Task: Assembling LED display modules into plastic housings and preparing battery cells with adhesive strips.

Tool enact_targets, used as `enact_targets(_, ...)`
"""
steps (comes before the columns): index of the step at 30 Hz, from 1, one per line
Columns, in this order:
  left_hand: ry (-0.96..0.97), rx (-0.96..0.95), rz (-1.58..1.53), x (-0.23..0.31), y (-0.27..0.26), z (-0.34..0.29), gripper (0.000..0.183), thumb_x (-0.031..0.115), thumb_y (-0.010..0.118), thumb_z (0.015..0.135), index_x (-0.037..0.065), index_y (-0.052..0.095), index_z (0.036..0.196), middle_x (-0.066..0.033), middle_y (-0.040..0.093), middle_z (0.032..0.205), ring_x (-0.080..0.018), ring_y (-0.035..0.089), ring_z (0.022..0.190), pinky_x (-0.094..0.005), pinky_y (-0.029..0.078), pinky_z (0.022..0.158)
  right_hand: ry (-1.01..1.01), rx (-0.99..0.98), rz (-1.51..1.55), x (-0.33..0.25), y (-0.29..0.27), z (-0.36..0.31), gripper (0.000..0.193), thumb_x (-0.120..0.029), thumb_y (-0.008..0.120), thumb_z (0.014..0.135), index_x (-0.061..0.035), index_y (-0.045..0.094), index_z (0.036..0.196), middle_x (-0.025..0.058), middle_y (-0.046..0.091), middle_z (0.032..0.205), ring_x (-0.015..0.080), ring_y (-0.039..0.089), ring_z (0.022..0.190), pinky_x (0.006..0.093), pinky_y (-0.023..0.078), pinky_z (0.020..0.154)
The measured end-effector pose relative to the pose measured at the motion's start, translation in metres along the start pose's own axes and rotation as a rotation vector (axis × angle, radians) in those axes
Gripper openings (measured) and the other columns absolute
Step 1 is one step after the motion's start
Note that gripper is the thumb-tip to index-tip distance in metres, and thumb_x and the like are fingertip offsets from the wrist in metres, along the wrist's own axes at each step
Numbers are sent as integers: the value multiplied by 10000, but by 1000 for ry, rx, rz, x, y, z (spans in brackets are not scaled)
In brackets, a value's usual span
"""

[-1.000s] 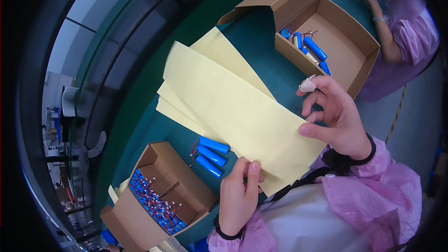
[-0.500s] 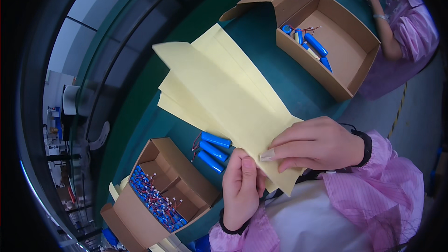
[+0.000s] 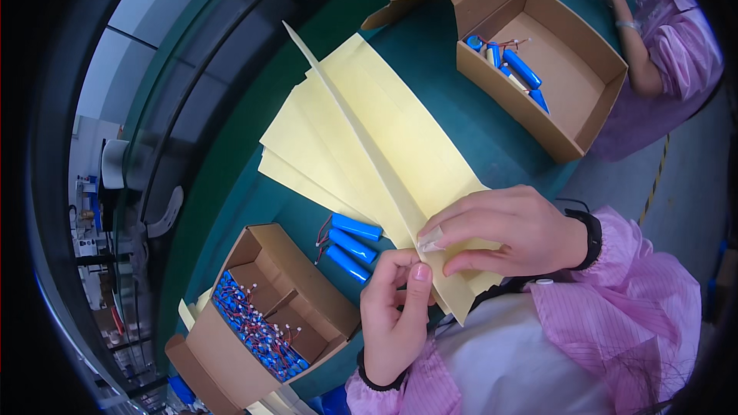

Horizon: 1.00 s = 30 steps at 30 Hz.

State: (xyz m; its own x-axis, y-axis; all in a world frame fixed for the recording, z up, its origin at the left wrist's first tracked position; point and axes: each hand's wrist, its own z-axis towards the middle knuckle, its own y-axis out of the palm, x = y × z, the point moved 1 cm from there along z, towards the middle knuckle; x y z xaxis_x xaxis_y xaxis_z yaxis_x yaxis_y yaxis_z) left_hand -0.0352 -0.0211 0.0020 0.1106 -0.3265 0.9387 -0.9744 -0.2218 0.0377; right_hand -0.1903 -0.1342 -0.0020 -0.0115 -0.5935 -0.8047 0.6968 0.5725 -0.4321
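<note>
A pale yellow sheet [image 3: 372, 147] stands tilted up almost edge-on, with its near end between my hands. My left hand [image 3: 396, 307] is closed in a pinch, thumb and forefinger at the sheet's left edge. From the other side, my right hand [image 3: 519, 230] grips the same sheet between bent fingers and thumb; a whitish wrap covers one fingertip. More yellow sheets [image 3: 411, 119] lie fanned out beneath on the green table [image 3: 507, 157]. Three blue cylindrical battery packs [image 3: 352, 247] with thin wires rest just beyond my left hand.
At the lower left, an opened cardboard box [image 3: 307, 277] holds many small blue packs with wires and white plugs. Another open cardboard box [image 3: 569, 54], at the far right, contains several blue packs. Past it, a person in a pink sleeve [image 3: 680, 38] works at the table.
The top sheet has swung from lying nearly flat to standing edge-on, its far end moving right and away. My right fingers have shifted slightly left, and my left thumb has moved a little right.
</note>
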Motion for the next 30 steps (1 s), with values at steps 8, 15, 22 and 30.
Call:
enact_targets(8, 2, -60, -157, -13, -6, 6, 138, 141, 545, 975, 6, 567, 992, -5, 569, 780, -28, 442, 598, -172, 326, 484, -147, -68, 41, 9, 3, 2, 336, -87, 733, 767, -114, 658, 1094, 38, 683, 950, 209, 662, 843, 287, 538, 654)
enact_targets(15, -129, -240, -393, -13, -9, 7, 163, 173, 542, 979, 16, 563, 1012, -3, 563, 761, -31, 438, 563, -170, 313, 462, -464, -206, -109, -1, -12, 6, 130, -76, 650, 817, -132, 678, 930, 60, 695, 970, 228, 649, 926, 255, 542, 663)
enact_targets(22, -120, -242, -384, -16, -4, 6, 181, 189, 509, 996, 16, 559, 1013, -10, 573, 763, -40, 477, 593, -176, 348, 476, -590, -196, -121, -6, -14, 9, 120, -93, 667, 812, -134, 682, 924, 55, 684, 967, 211, 614, 840, 273, 520, 679)
enact_targets(30, -64, -243, -349, -16, -6, 5, 178, 173, 516, 992, 5, 560, 954, -18, 585, 800, -54, 525, 650, -193, 416, 528, -554, -199, -123, -7, -15, 6, 235, -116, 672, 788, -113, 683, 1022, 1, 642, 946, 171, 606, 881, 256, 513, 649)
